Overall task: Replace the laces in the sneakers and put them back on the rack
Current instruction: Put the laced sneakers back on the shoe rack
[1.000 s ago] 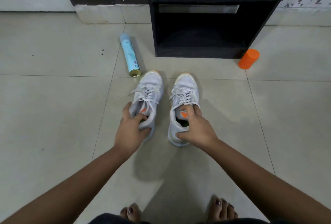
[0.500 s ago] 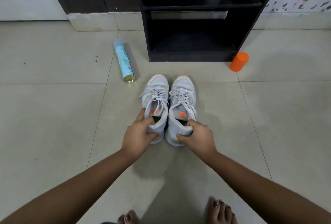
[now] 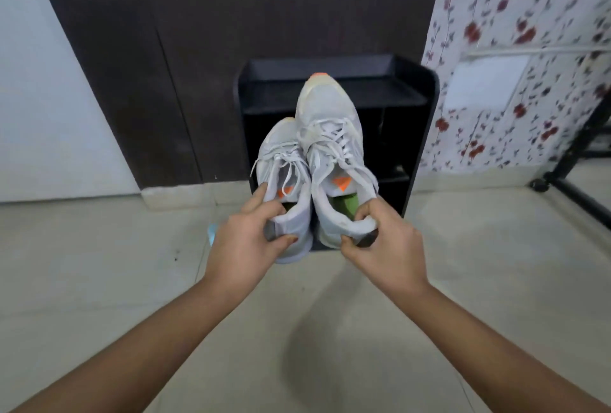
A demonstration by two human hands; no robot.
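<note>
2 pale grey mesh sneakers with orange tongue marks hang in the air at the centre of the frame, toes aimed at the black open-shelved shoe rack [image 3: 426,135] behind them. My left hand [image 3: 244,240] has its fingers and thumb curled round the heel collar of the left sneaker [image 3: 281,161]. My right hand [image 3: 380,240] pinches the heel of the right sneaker [image 3: 330,128] the same way. The right sneaker sits higher and overlaps the left, their inner sides touching. White laces [image 3: 337,138] run through the eyelets of both, so I judge the lacing done and only the putting back left.

Holding them by the heels alone leaves the toes free to droop or swing, so a toe could strike a shelf edge on the way in. With the pair pressed together, 1 could push the other crooked. A loose lace end trails off the left sneaker's outer side and could snag.

The sneakers cover most of the rack's front, and the shelves behind are dark, so I cannot tell whether anything stands on them. A pale blue object [image 3: 211,234] peeks out beside my left wrist, too covered to identify. Blur softens the whole frame, and I cannot tell whether the laces are knotted.
</note>
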